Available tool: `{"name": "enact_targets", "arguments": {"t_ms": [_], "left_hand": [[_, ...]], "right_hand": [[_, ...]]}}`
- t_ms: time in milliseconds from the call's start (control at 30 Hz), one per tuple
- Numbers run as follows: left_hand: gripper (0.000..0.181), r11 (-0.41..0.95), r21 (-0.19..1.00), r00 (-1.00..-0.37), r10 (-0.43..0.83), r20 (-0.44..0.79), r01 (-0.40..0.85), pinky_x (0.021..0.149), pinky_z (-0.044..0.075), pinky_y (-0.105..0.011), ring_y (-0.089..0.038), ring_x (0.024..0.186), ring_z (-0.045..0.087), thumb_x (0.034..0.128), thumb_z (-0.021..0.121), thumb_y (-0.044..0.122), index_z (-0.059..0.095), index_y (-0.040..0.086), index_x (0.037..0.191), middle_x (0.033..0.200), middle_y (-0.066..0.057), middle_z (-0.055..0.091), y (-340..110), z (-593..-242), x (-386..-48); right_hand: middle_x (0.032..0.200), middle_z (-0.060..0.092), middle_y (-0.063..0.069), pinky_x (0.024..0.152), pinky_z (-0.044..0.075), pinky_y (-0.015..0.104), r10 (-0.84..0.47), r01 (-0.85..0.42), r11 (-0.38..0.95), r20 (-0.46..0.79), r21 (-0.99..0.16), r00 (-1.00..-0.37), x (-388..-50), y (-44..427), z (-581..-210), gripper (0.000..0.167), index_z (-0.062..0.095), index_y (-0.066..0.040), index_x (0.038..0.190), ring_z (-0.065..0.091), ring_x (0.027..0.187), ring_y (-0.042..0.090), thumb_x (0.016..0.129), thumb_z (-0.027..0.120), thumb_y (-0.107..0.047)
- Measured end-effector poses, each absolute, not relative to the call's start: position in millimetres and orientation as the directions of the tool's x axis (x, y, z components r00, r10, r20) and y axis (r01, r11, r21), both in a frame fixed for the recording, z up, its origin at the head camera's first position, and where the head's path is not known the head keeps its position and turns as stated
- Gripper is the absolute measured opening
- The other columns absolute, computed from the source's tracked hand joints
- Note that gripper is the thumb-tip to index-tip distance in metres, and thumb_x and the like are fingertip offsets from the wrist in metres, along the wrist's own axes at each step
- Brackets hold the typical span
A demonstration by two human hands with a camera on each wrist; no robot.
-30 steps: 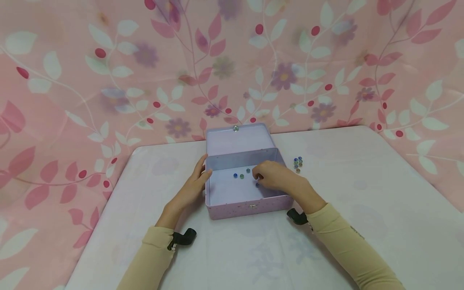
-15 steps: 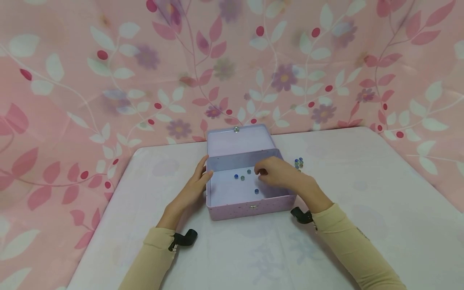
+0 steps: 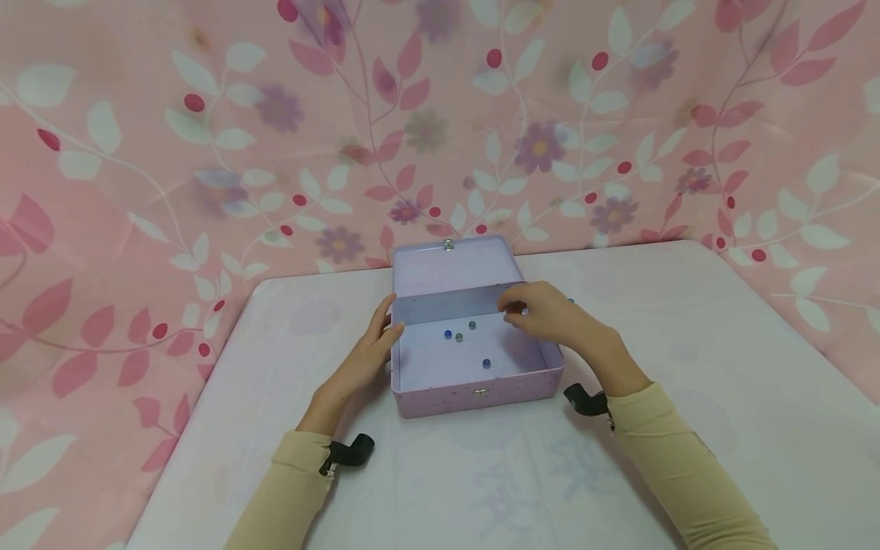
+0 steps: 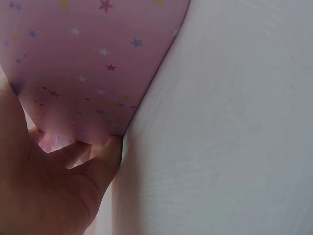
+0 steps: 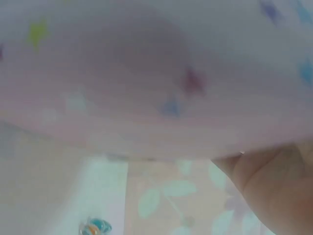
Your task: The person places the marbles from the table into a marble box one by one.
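Observation:
An open lilac tin box (image 3: 440, 405) holds several glass marbles, blue (image 3: 486, 363) and green (image 3: 472, 325), on its floor. My left hand (image 3: 364, 355) rests against the box's left side, thumb at the rim; in the left wrist view the hand (image 4: 58, 181) touches the star-printed wall (image 4: 102, 58). Over the box's back right part is my right hand (image 3: 557, 315), its fingers curled, thumb and forefinger tips apart. A small glassy marble (image 3: 525, 311) shows within those curled fingers. The right wrist view has the hand (image 5: 279, 191) partly hidden behind the box wall (image 5: 122, 98).
The lid (image 3: 454, 267) stands open at the back of the box. More loose marbles (image 5: 95, 226) lie on the white-covered table (image 3: 653, 344) right of the box, mostly hidden by my right hand in the head view. A floral cloth (image 3: 426, 130) hangs behind.
My right hand has moved right and back from the middle of the box. The near blue marble has shifted slightly toward the front and shows fully. My left hand stays at the box's side.

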State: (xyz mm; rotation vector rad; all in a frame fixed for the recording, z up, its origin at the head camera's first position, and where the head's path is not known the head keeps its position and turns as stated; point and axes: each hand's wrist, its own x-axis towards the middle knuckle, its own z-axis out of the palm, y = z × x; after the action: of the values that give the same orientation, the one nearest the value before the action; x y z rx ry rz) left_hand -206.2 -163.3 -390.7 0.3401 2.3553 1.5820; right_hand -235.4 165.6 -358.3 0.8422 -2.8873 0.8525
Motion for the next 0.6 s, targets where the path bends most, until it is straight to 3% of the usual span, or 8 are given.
{"name": "enact_targets", "arguments": {"t_ms": [600], "left_hand": [[0.068,0.365,0.93,-0.932,0.349,-0.099,0.037,0.116,0.028,-0.063,-0.037,0.154,0.013,0.106,0.041,0.043,0.001,0.032,0.16,0.167,-0.018,0.006,-164,-393,-207]], "right_hand": [[0.104,0.071,0.01,0.093,0.053,0.05,-0.399,-0.466,0.716,0.243,-0.519,-0.884,-243,198,-351,0.019,0.071,-0.005,0.111,0.064,0.098,0.025,0.092,0.066,-0.007]]}}
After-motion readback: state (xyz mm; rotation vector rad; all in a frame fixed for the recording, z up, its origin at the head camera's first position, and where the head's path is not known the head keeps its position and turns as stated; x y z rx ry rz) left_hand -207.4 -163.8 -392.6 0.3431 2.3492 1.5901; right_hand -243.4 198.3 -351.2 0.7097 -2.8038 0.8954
